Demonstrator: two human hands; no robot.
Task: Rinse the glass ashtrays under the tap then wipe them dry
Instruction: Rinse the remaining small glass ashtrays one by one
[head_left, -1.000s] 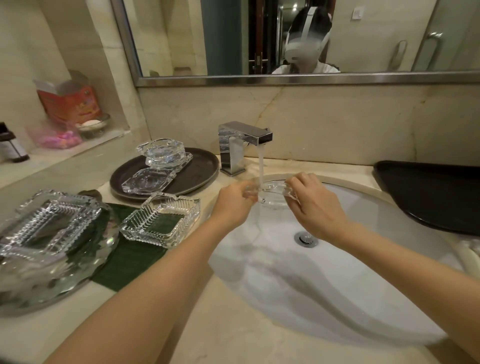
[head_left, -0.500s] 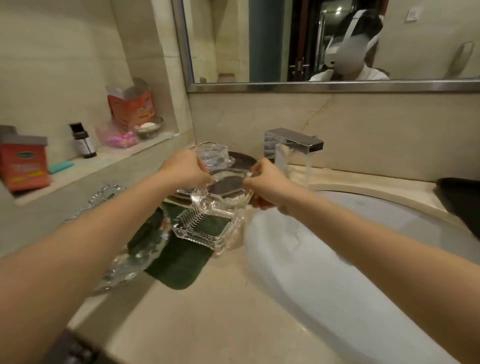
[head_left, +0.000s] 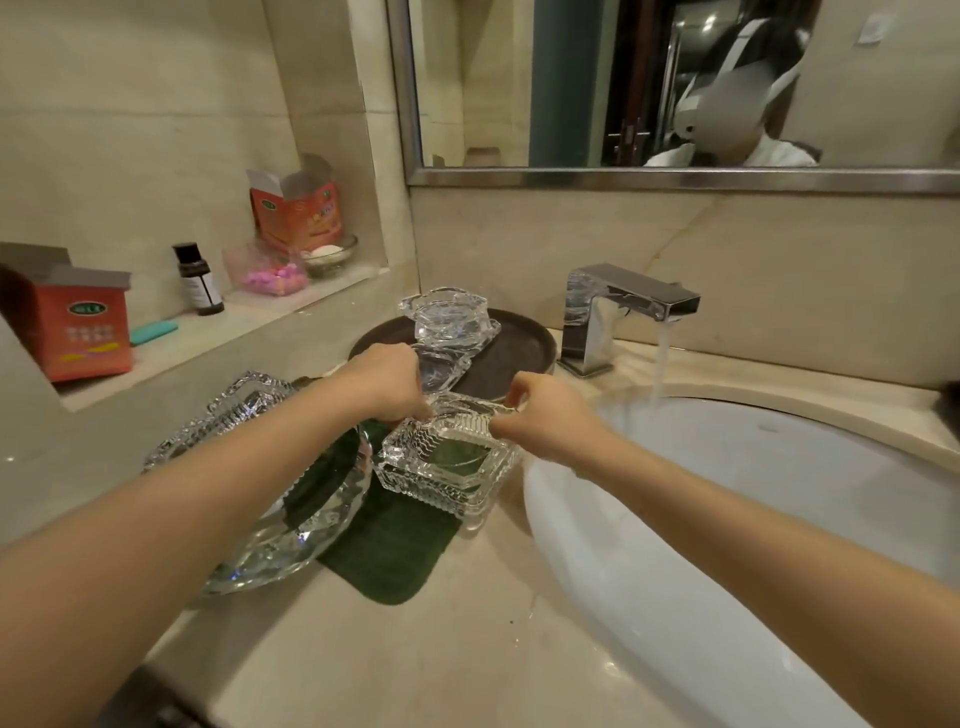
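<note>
My left hand (head_left: 387, 382) and my right hand (head_left: 545, 415) hold a small clear glass ashtray (head_left: 462, 408) by its two sides, resting on top of a ribbed square glass ashtray (head_left: 447, 467). That square one sits on a dark green cloth (head_left: 395, 556). A large faceted glass ashtray (head_left: 311, 499) lies to the left, partly under my left forearm. More glass ashtrays (head_left: 449, 319) stand stacked on a round dark tray (head_left: 519, 348) behind. Water runs from the chrome tap (head_left: 623, 306) into the white basin (head_left: 779, 493).
A recessed ledge on the left carries red boxes (head_left: 78, 332), a small dark bottle (head_left: 197, 280), a tub of pink pieces (head_left: 270, 278) and a soap dish (head_left: 327, 254). A mirror (head_left: 675, 83) hangs above the tap. A dark object (head_left: 950, 410) pokes in at the right edge.
Both hands carried the small ashtray from under the running tap leftwards, then lowered it onto the ribbed square ashtray. The view has swung left.
</note>
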